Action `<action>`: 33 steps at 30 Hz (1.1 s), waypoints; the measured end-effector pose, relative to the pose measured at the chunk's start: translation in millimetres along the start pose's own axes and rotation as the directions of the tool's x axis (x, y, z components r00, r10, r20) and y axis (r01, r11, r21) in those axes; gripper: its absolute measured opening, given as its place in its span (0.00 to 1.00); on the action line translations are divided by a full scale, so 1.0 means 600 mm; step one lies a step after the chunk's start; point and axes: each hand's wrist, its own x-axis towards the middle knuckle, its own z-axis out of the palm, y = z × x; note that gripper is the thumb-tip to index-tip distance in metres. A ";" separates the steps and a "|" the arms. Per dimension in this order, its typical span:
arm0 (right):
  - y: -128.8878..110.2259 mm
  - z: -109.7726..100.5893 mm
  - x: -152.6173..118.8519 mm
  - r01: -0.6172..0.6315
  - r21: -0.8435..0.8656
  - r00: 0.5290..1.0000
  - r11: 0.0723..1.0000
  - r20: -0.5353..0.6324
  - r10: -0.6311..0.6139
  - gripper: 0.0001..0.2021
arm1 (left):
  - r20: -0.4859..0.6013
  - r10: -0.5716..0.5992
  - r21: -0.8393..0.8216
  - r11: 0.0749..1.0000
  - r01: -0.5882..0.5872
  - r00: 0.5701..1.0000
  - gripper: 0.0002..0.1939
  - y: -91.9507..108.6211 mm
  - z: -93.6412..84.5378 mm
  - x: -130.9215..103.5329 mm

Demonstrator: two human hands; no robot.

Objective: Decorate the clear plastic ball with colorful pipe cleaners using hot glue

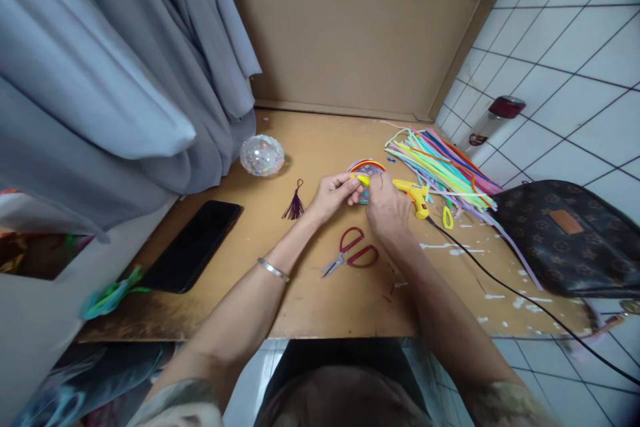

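Observation:
My left hand (337, 195) pinches one end of a small yellow strip (363, 180) above the middle of the wooden table. Close beside it, my right hand (386, 205) has its fingers closed on the same strip. Partly hidden behind both hands lies a round multicoloured piece (367, 165). A yellow glue gun (417, 197) with a black cord rests just right of my right hand. Red-handled scissors (351, 253) lie open below the hands, and a dark purple tassel (294, 203) lies to the left.
Colourful pipe cleaners (445, 167) are heaped at the right, near a brown patterned bag (575, 237) and a red-capped bottle (493, 127). A clear ball (263, 155) and a black phone (195, 245) are at the left, beside grey cloth (165, 80). A yellow loop (447, 217) lies by the cord.

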 end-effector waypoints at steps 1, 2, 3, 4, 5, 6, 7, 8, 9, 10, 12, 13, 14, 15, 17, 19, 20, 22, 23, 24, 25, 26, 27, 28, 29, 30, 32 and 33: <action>0.000 -0.001 0.001 -0.004 -0.007 1.000 1.000 0.006 0.004 0.11 | 0.005 0.005 0.017 1.000 -0.005 1.000 0.26 0.001 0.000 -0.001; 0.000 -0.002 0.001 -0.006 -0.015 1.000 1.000 0.013 0.006 0.11 | 0.013 0.011 0.036 0.999 -0.011 1.000 0.26 0.001 0.000 -0.001; 0.001 -0.002 0.002 -0.003 -0.024 1.000 1.000 0.017 0.003 0.11 | 0.021 0.017 0.055 0.998 -0.018 1.000 0.26 0.002 0.001 -0.002; 0.001 -0.002 0.002 0.006 -0.037 1.000 0.999 0.019 -0.005 0.10 | 0.028 0.023 0.069 0.997 -0.025 0.999 0.26 0.003 0.001 -0.003; 0.002 -0.002 0.002 0.019 -0.054 1.000 0.998 0.017 -0.018 0.11 | 0.033 0.028 0.076 0.997 -0.031 0.999 0.25 0.004 0.002 -0.004; 0.002 -0.002 0.002 0.031 -0.072 0.999 0.997 0.011 -0.030 0.11 | 0.035 0.033 0.076 0.996 -0.035 0.999 0.25 0.005 0.004 -0.005; 0.001 -0.003 0.002 0.039 -0.089 0.999 0.995 0.004 -0.039 0.11 | 0.036 0.038 0.068 0.997 -0.041 0.999 0.24 0.007 0.005 -0.006; 0.000 -0.004 0.001 0.046 -0.101 0.999 0.994 0.001 -0.046 0.12 | 0.034 0.044 0.056 0.997 -0.046 0.998 0.24 0.009 0.007 -0.008; -0.001 -0.005 0.001 0.051 -0.105 0.999 0.993 0.002 -0.051 0.12 | 0.030 0.051 0.041 0.998 -0.052 0.998 0.24 0.010 0.009 -0.008; -0.003 -0.005 0.000 0.052 -0.105 0.999 0.993 0.007 -0.052 0.12 | 0.024 0.054 0.028 0.998 -0.055 0.998 0.23 0.011 0.010 -0.009; -0.006 -0.006 -0.002 0.051 -0.091 0.999 0.995 0.023 -0.049 0.13 | -0.001 0.052 0.017 0.998 -0.052 0.999 0.24 0.010 0.013 -0.009; -0.008 -0.006 -0.003 0.048 -0.077 0.998 0.996 0.030 -0.046 0.14 | -0.023 0.047 0.020 0.999 -0.047 0.999 0.23 0.008 0.013 -0.008; -0.008 -0.005 -0.004 0.046 -0.054 0.998 0.997 0.035 -0.044 0.14 | -0.049 0.042 0.026 0.999 -0.041 0.998 0.23 0.006 0.012 -0.006; -0.008 -0.004 -0.004 0.046 -0.016 0.999 0.999 0.030 -0.046 0.14 | -0.077 0.041 0.031 0.999 -0.039 0.996 0.23 0.004 0.011 -0.004; -0.006 -0.002 -0.005 0.069 0.116 0.998 0.991 -0.025 -0.066 0.13 | -0.130 0.048 0.031 0.999 -0.045 0.990 0.24 0.000 0.005 0.000; -0.001 -0.001 -0.003 0.118 0.309 0.988 0.944 -0.136 -0.079 0.12 | -0.172 0.064 0.011 0.998 -0.063 0.983 0.24 -0.001 -0.003 0.005; 0.001 0.000 -0.001 0.143 0.410 0.980 0.901 -0.189 -0.070 0.11 | -0.186 0.070 -0.002 0.997 -0.072 0.980 0.24 -0.001 -0.007 0.007; 0.006 0.000 0.003 0.158 0.592 0.971 0.790 -0.238 -0.016 0.10 | -0.204 0.074 -0.020 0.997 -0.080 0.976 0.25 0.001 -0.013 0.009; 0.008 0.001 0.004 0.143 0.671 0.972 0.727 -0.232 0.023 0.10 | -0.206 0.071 -0.021 0.997 -0.077 0.976 0.25 0.002 -0.014 0.010; 0.009 0.003 0.006 0.116 0.740 0.975 0.662 -0.211 0.064 0.09 | -0.204 0.065 -0.017 0.997 -0.070 0.977 0.25 0.002 -0.015 0.010; 0.009 0.005 0.007 0.083 0.796 0.978 0.599 -0.180 0.105 0.09 | -0.203 0.059 -0.009 0.998 -0.062 0.977 0.25 0.003 -0.015 0.009; 0.009 0.008 0.007 0.047 0.838 0.979 0.544 -0.147 0.142 0.09 | -0.206 0.057 -0.001 0.998 -0.058 0.977 0.25 0.003 -0.015 0.009; 0.008 0.011 0.007 0.015 0.865 0.978 0.501 -0.117 0.173 0.10 | -0.211 0.059 0.010 0.998 -0.058 0.976 0.25 0.003 -0.015 0.009; 0.008 0.014 0.007 -0.011 0.881 0.976 0.473 -0.094 0.197 0.10 | -0.220 0.064 0.022 0.998 -0.061 0.973 0.24 0.003 -0.015 0.009; 0.007 0.016 0.006 -0.026 0.888 0.974 0.458 -0.080 0.211 0.10 | -0.230 0.069 0.034 0.997 -0.063 0.971 0.24 0.003 -0.016 0.009; 0.006 0.018 0.006 -0.030 0.891 0.973 0.454 -0.077 0.216 0.10 | -0.241 0.070 0.044 0.997 -0.062 0.968 0.23 0.003 -0.017 0.009; 0.006 0.021 0.005 -0.011 0.887 0.975 0.462 -0.093 0.202 0.09 | -0.264 0.053 0.044 0.998 -0.043 0.963 0.21 0.001 -0.019 0.011; 0.006 0.022 0.005 0.004 0.883 0.976 0.470 -0.105 0.189 0.09 | -0.274 0.036 0.033 0.999 -0.027 0.961 0.20 0.000 -0.020 0.012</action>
